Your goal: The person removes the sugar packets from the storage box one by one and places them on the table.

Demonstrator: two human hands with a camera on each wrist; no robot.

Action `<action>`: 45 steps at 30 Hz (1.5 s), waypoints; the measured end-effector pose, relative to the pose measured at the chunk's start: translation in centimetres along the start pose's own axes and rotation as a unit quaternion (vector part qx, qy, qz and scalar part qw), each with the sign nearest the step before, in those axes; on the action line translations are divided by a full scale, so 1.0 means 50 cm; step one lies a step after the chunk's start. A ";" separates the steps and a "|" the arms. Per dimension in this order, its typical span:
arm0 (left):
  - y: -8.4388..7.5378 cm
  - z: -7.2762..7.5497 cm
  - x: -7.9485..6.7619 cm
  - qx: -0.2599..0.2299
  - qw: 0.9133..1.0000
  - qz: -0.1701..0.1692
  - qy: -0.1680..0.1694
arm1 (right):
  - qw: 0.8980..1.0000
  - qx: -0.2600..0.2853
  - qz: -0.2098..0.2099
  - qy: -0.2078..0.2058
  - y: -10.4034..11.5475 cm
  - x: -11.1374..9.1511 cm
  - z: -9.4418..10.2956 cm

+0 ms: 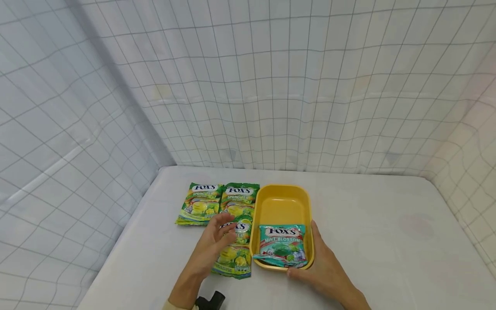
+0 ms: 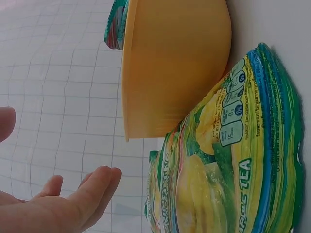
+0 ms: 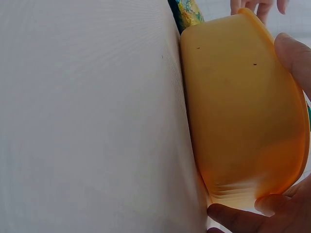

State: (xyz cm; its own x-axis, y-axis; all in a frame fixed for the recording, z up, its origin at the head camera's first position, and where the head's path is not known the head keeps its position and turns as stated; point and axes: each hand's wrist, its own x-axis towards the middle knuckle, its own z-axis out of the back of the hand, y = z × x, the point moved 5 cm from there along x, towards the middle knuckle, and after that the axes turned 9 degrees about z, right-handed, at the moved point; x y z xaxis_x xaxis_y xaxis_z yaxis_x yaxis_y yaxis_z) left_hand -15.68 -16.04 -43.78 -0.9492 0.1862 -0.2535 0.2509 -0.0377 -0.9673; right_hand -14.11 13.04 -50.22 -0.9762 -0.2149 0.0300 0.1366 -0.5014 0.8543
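A yellow plastic tub (image 1: 282, 210) stands on the white table, with a teal Fox's Mint Blossom candy bag (image 1: 282, 245) lying in its near half. My right hand (image 1: 327, 271) grips the tub's near right corner, thumb at the front rim and fingers along the right side. Left of the tub lie green Fox's Spring Tea candy bags: one at far left (image 1: 198, 206), one beside the tub's back (image 1: 241, 198), one nearer (image 1: 232, 257). Above the nearer bag hovers my left hand (image 1: 207, 247), fingers loosely bent and holding nothing; the left wrist view shows it apart from the bags (image 2: 209, 160).
White cloth with a dark grid (image 1: 286, 94) hangs behind the table and along both sides. The white tabletop (image 1: 372, 224) extends right of the tub. A black device (image 1: 211, 300) sits at my left wrist.
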 end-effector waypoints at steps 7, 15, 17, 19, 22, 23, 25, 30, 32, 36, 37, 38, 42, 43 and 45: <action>-0.008 -0.011 -0.002 0.001 1.000 -0.007 0.007 | 1.000 -0.003 0.006 -0.001 0.000 0.001 0.001; -0.012 -0.031 0.001 0.008 1.000 -0.002 0.006 | 1.000 -0.010 0.003 -0.002 0.001 -0.001 0.000; -0.015 -0.038 0.002 0.008 1.000 -0.007 0.013 | 1.000 -0.009 0.005 -0.002 0.001 -0.002 0.001; -0.018 -0.047 0.003 0.011 1.000 -0.011 0.021 | 1.000 -0.006 0.008 -0.003 0.001 -0.001 0.002; -0.022 -0.063 0.003 0.016 0.999 -0.010 0.041 | 1.000 0.000 0.012 -0.004 0.001 -0.002 0.003; -0.022 -0.069 0.003 0.019 0.999 -0.008 0.048 | 1.000 0.001 0.013 -0.004 0.001 -0.001 0.003; -0.023 -0.081 0.003 0.021 0.998 -0.004 0.064 | 1.000 0.005 0.014 -0.005 0.000 -0.001 0.003; -0.027 -0.107 0.006 0.015 0.996 -0.003 0.092 | 1.000 0.006 0.016 -0.006 -0.002 0.000 0.001; -0.027 -0.114 0.007 0.020 0.995 -0.001 0.095 | 1.000 0.004 0.019 -0.007 -0.003 0.001 0.001; -0.025 -0.129 0.011 0.028 0.994 0.000 0.105 | 1.000 0.004 0.025 -0.011 -0.002 0.002 0.001; -0.024 -0.132 0.013 0.028 0.994 -0.001 0.109 | 1.000 0.005 0.027 -0.011 -0.002 0.002 0.001; -0.024 -0.136 0.014 0.029 0.993 -0.001 0.114 | 0.999 0.007 0.029 -0.012 -0.001 0.003 0.001; -0.020 -0.147 0.021 0.047 0.991 0.005 0.122 | 0.999 0.010 0.030 -0.011 0.000 0.002 0.001; -0.018 -0.150 0.024 0.054 0.991 0.009 0.121 | 0.999 0.013 0.030 -0.011 0.000 0.002 0.001; -0.014 -0.155 0.028 0.068 0.990 0.018 0.118 | 0.999 0.014 0.028 -0.009 0.001 0.001 0.001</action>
State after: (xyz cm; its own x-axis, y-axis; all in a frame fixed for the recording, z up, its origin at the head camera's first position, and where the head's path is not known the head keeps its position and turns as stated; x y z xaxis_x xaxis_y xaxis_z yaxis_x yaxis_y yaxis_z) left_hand -15.70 -8.15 -43.37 -0.8649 0.4063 -0.2947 0.2413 -0.1782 -0.9540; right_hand -14.19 13.06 -50.15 -0.9703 -0.2259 0.0866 0.1856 -0.4651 0.8656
